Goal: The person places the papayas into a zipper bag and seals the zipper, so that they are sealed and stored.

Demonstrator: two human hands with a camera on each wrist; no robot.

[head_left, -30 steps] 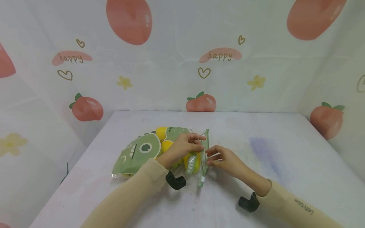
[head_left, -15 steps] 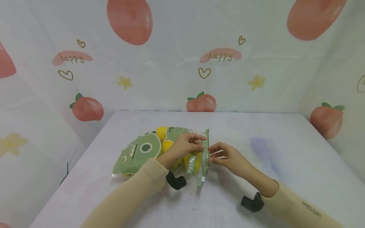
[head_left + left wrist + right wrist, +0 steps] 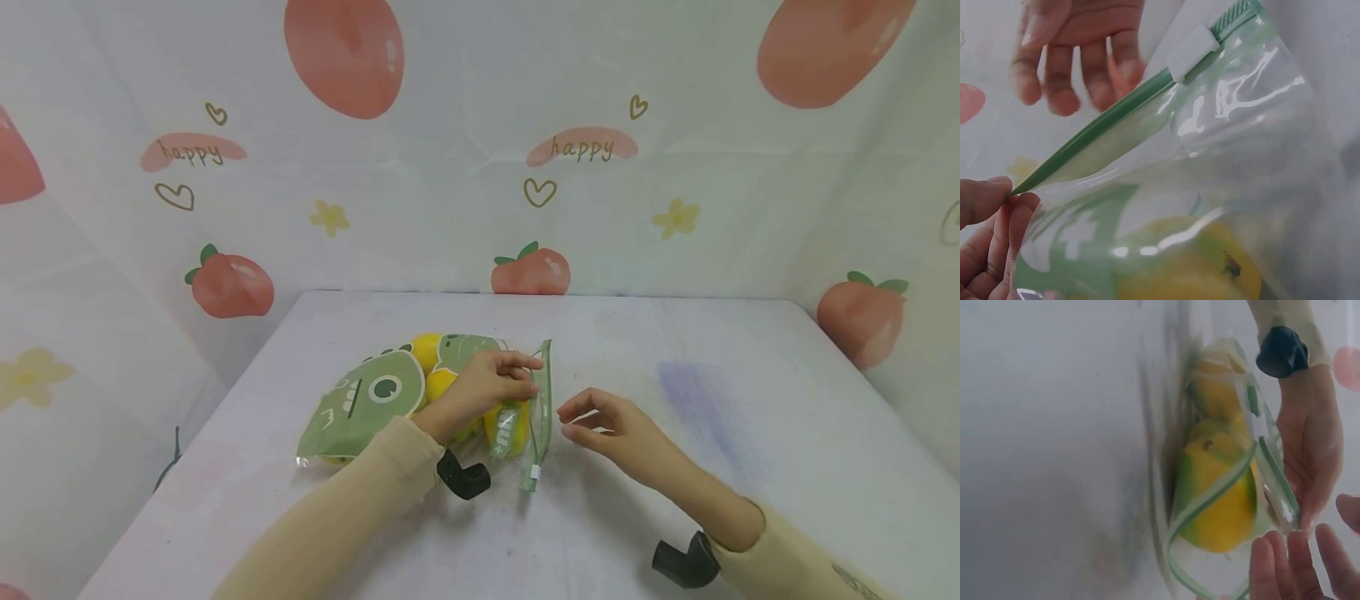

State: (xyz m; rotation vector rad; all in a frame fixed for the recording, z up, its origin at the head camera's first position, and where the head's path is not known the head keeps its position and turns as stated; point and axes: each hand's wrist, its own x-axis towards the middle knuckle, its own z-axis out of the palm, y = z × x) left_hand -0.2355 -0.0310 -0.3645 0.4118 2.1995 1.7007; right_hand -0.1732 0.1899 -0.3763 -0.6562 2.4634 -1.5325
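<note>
A clear slider zip bag [image 3: 375,404] printed with a green cartoon monster lies on its side on the table. Yellow-green fruits that look like mangoes [image 3: 1216,500] show inside it. My left hand [image 3: 476,392] pinches the green zip edge between thumb and fingers, seen close in the left wrist view. Along that strip sits a white slider [image 3: 1192,53], near one end. In the right wrist view the two zip edges stand apart, so the mouth gapes. My right hand [image 3: 618,433] hovers right of the mouth, fingers loosely bent, holding nothing.
The white table [image 3: 480,542] carries a faint purple smudge [image 3: 697,408] on its right side. Behind it hangs a white cloth [image 3: 450,192] printed with peaches. Black wrist cameras [image 3: 686,562] sit on both wrists.
My right hand has drawn away from the zip edge, moving right and slightly toward me. The left hand and the bag have stayed in place.
</note>
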